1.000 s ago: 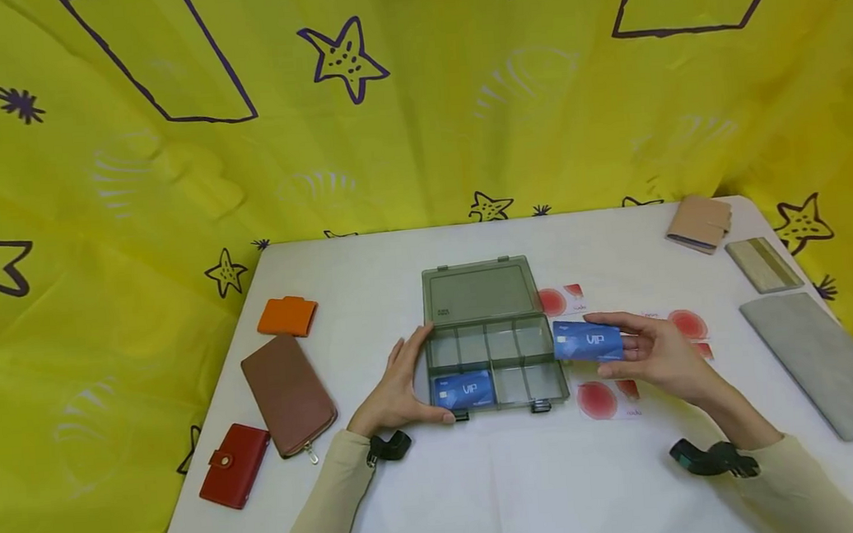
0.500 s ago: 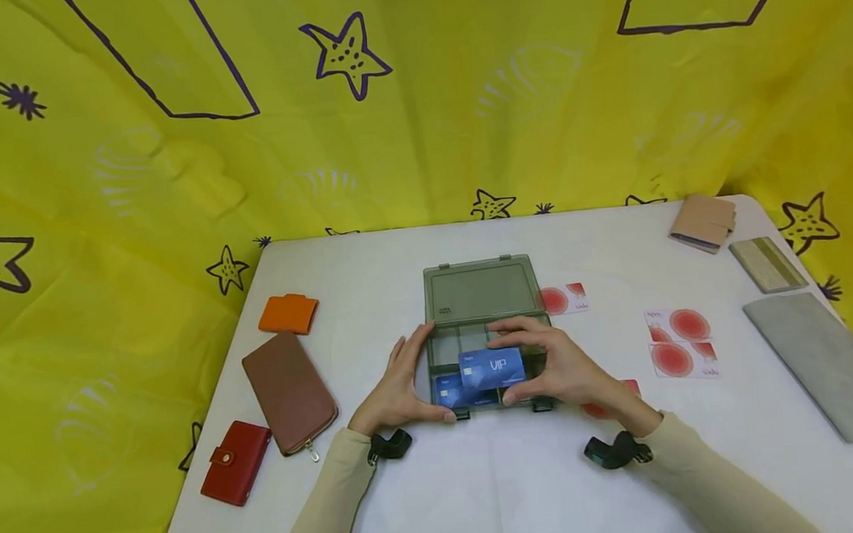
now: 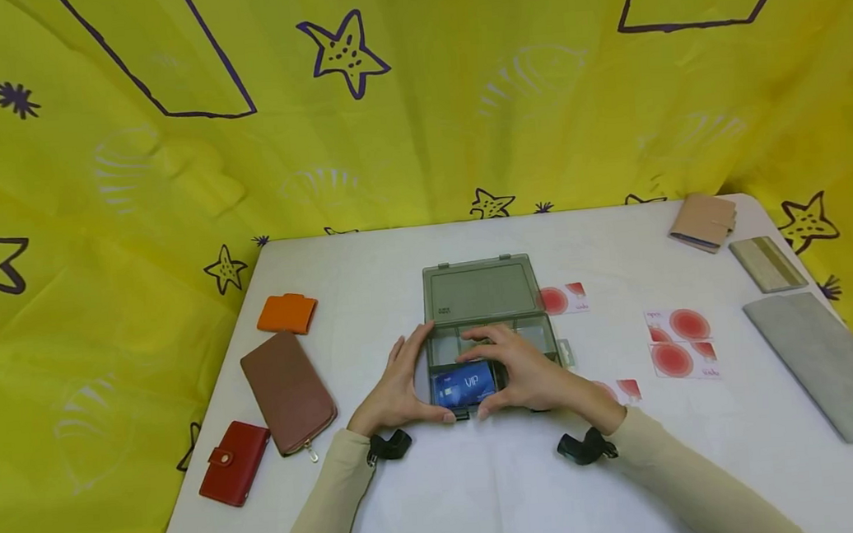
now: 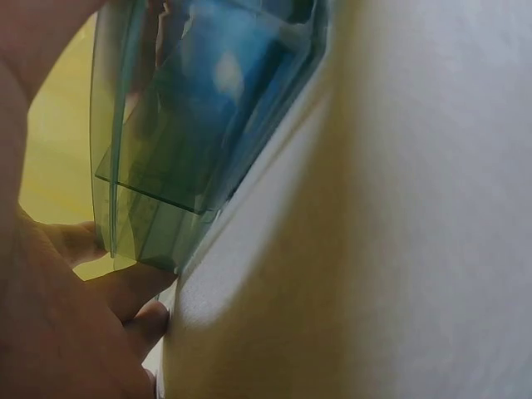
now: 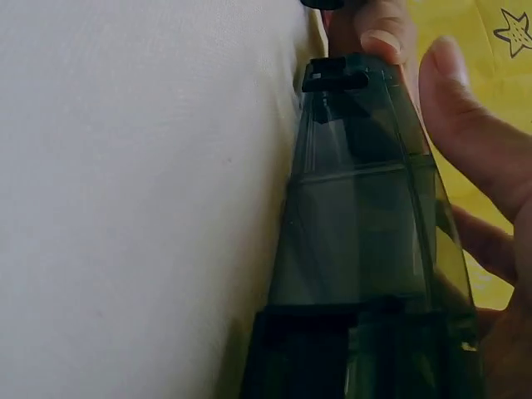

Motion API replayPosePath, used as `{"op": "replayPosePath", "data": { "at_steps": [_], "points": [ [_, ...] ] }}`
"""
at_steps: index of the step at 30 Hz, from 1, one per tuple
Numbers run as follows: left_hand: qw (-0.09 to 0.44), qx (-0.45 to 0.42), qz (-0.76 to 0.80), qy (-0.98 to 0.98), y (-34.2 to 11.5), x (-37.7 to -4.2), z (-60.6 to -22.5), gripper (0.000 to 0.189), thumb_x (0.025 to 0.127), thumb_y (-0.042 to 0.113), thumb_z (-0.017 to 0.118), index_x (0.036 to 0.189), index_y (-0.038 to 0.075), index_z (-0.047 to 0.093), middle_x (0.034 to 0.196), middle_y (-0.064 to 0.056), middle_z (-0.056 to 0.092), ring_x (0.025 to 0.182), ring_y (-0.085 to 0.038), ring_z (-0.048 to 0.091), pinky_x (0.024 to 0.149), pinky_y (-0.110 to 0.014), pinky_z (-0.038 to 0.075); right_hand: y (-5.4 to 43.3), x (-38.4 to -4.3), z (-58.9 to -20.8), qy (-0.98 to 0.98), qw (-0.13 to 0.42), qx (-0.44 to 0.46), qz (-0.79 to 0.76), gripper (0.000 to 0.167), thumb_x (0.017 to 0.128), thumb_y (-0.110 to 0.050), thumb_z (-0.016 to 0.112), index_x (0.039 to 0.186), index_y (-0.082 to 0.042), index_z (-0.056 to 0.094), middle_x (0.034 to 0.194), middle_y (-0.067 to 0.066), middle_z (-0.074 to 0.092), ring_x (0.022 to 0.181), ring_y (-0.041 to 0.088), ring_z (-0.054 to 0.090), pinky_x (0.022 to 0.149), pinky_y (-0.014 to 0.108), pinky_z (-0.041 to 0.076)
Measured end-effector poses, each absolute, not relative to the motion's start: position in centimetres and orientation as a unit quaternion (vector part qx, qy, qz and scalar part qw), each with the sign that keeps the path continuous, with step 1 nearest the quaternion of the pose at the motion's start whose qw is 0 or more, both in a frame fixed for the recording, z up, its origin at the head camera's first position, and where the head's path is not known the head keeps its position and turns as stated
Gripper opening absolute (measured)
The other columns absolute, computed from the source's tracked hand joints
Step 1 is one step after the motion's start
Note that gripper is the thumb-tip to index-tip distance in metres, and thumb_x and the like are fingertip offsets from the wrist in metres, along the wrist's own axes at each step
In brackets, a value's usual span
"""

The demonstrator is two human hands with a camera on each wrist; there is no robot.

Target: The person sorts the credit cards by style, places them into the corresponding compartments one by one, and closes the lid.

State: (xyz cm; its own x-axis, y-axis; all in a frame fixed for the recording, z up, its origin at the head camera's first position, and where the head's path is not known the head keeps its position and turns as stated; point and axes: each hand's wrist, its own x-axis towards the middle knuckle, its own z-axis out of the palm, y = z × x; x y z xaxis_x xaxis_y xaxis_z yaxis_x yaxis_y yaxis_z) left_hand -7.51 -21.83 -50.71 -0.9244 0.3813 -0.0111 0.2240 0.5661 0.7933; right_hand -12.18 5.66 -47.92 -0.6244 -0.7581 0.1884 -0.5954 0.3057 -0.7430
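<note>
right hand (image 3: 528,368) and blue card (image 3: 464,385) shifted left, grasp hard to tell; likely stiff, best edge-held; left hand (image 3: 400,394) grips box (image 3: 482,290).

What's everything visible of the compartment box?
The compartment box looks plastic, translucent grey-green, divided inside, latches along its near edge. It sits on the table, lid folded open. A blue VIP card shows at its near-left corner. The left grip holds its left side; contact by the right grip is unclear.

blue card (image 3: 459,387): "VIP" | box lid (image 3: 482,289), red-white cards (image 3: 681,361): lettering seemingly illegible
</note>
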Motion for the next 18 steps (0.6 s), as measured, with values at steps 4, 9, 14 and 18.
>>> {"op": "replayPosePath", "data": {
  "at_steps": [4,9,14,18],
  "points": [
    [0.083,0.176,0.425,0.884,-21.9,-7.5,-50.7,0.142,0.064,0.034,0.102,0.172,0.015,0.012,0.178,-0.013,0.016,0.165,-0.038,0.010,0.132,-0.061,-0.002,6.3,-12.8,-47.2,0.795,0.114,-0.413,-0.429,0.083,0.072,-0.030,0.099,0.145,-0.011,0.064,0.156,0.018,0.053,0.142,0.042,0.050,0.110,0.067,0.047],
    [0.085,0.175,0.425,0.884,-21.9,-7.5,-50.8,0.143,0.063,0.035,0.103,0.172,0.017,0.011,0.179,-0.010,0.014,0.166,-0.035,0.007,0.133,-0.058,-0.002,9.8,-16.2,-46.0,0.805,0.050,-0.373,-0.459,0.067,0.077,-0.016,0.096,0.137,-0.005,0.069,0.141,0.013,0.068,0.127,0.038,0.063,0.101,0.059,0.056],
    [0.089,0.173,0.427,0.883,-21.9,-7.5,-50.8,0.143,0.064,0.035,0.103,0.172,0.018,0.012,0.179,-0.009,0.014,0.166,-0.034,0.006,0.133,-0.057,-0.002,14.5,-20.2,-46.0,0.851,0.013,-0.309,-0.424,0.063,0.079,-0.008,0.094,0.137,-0.003,0.069,0.137,0.015,0.070,0.118,0.039,0.066,0.094,0.057,0.057],
    [0.091,0.166,0.433,0.881,-21.8,-7.4,-50.7,0.143,0.063,0.034,0.103,0.172,0.018,0.013,0.179,-0.009,0.013,0.166,-0.035,0.003,0.133,-0.058,-0.002,17.2,-22.1,-46.7,0.875,0.060,-0.269,-0.399,0.063,0.083,-0.008,0.091,0.140,-0.001,0.066,0.141,0.021,0.066,0.126,0.044,0.060,0.105,0.064,0.050]
  ]
}}
